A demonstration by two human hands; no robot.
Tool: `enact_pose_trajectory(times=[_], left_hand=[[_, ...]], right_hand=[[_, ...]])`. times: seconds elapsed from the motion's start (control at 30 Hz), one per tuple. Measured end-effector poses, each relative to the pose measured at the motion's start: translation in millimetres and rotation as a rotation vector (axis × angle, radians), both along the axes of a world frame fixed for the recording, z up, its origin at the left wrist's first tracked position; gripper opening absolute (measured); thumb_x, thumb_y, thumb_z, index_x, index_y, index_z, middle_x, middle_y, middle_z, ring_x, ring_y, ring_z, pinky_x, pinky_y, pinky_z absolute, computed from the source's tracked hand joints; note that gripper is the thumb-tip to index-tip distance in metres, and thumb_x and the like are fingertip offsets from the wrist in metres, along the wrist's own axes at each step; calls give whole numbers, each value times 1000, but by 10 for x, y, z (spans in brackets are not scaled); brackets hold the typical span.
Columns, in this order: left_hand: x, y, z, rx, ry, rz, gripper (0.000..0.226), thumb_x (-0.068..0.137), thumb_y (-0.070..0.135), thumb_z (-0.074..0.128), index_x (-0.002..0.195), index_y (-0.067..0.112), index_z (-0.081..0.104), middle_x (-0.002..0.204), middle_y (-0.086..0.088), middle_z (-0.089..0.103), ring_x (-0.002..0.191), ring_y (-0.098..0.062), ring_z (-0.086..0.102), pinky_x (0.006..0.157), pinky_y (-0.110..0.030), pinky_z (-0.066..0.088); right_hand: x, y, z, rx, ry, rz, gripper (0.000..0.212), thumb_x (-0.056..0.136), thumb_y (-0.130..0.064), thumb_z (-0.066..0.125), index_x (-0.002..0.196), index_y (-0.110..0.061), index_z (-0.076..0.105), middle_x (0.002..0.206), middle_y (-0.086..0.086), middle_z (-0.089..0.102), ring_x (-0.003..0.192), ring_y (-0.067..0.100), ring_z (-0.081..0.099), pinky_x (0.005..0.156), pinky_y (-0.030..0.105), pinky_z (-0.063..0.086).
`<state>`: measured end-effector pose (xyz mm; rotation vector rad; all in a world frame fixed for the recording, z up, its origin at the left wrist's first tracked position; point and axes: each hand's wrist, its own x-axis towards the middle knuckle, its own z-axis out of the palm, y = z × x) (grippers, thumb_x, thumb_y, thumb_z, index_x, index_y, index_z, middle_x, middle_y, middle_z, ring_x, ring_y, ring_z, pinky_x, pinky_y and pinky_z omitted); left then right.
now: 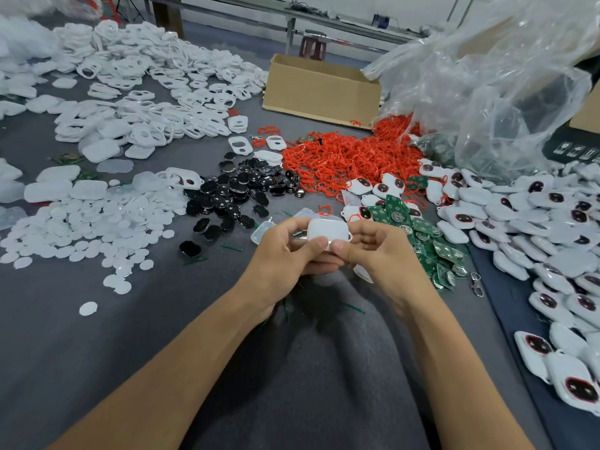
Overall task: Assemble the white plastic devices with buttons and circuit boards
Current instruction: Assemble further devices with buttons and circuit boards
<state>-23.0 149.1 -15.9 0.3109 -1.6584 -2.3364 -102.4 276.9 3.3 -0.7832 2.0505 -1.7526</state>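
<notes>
Many heaps cover the grey cloth around the case. Far right of it billows a clear bag; beyond it stands a box. Far left lie white shells; right, finished devices; just beyond, red rings; left, black buttons; close right, green boards. My left hand and right hand both pinch the case, thumbs pressing its near edge.

I see a white plastic shell at frame centre, smooth rounded back up, pinched between left hand and right hand. Glossy black buttons lie heaped just upper left of it; green circuit boards pile at its right.
</notes>
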Motion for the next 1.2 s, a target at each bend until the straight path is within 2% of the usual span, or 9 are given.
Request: enact_pose_trajectory(times=[0.17, 0.33, 0.5, 0.67, 0.77, 0.83, 0.97, 1.1, 1.2], left_hand=[[20, 19, 28, 153, 18, -96, 23, 98, 6, 47, 116, 17, 55, 75, -17, 72, 66, -23, 72, 62, -28, 59], [6, 23, 57, 329, -14, -233, 21, 87, 23, 53, 96, 8, 63, 70, -14, 71, 57, -17, 69, 54, -25, 56], [14, -8, -1, 401, -33, -303, 27, 81, 25, 56, 95, 4, 63, 71, -10, 71, 57, -11, 67, 55, -21, 56], [17, -10, 7, 406, -20, -294, 21, 81, 19, 58, 96, 5, 63, 69, -5, 68, 56, -7, 64, 56, -18, 55], [12, -11, 12, 254, 20, -181, 22, 90, 6, 55, 111, 9, 62, 67, -6, 65, 55, -9, 61, 56, -19, 53], [17, -8, 9, 64, 34, -107, 31, 93, 0, 54, 121, 12, 59, 68, -8, 63, 54, -10, 59, 56, -20, 53], [7, -2, 1, -206, 34, -57, 39, 92, -6, 56, 126, 12, 57, 67, -9, 61, 51, -11, 54, 52, -20, 50], [3, -8, -36, -274, 38, -47, 40, 89, -9, 58, 118, 18, 60, 61, 0, 63, 51, -13, 53, 50, -23, 49], [-5, -5, -59, -296, 32, -30, 40, 89, -8, 59, 116, 21, 61, 63, -2, 65, 51, -13, 52, 49, -24, 48]], right_hand=[[48, -35, 42, -72, 36, -55, 20, 87, 0, 62, 102, -12, 65, 69, 9, 54, 60, 13, 48, 58, 19, 42], [77, -78, 46, -48, 279, -127, 13, 85, -25, 67, 97, -20, 68, 71, 22, 59, 63, 18, 48, 62, 31, 41], [99, -82, 27, -93, 288, -138, 20, 79, -36, 67, 90, -20, 70, 64, 4, 54, 58, 9, 44, 56, 17, 38], [87, -75, 22, -54, 300, -163, 11, 84, -34, 65, 87, -24, 69, 63, 6, 55, 59, 9, 43, 55, 16, 37], [65, -68, 12, 7, 272, -106, 14, 91, -16, 62, 97, -28, 66, 71, 31, 57, 62, 20, 46, 57, 39, 40], [43, -41, 8, 25, 217, -33, 23, 91, -7, 59, 101, -27, 63, 68, 33, 55, 63, 22, 47, 58, 44, 41], [-5, -1, -3, 27, 65, 20, 28, 89, 5, 57, 98, -21, 59, 63, 17, 52, 47, 7, 53, 53, 24, 41], [2, -12, -35, 31, -13, 24, 25, 89, 10, 53, 92, -15, 53, 59, 18, 50, 42, 5, 48, 46, 16, 38], [9, -22, -51, -2, -26, 37, 26, 89, 13, 50, 88, -13, 51, 45, -2, 53, 40, 4, 45, 44, 12, 36]])
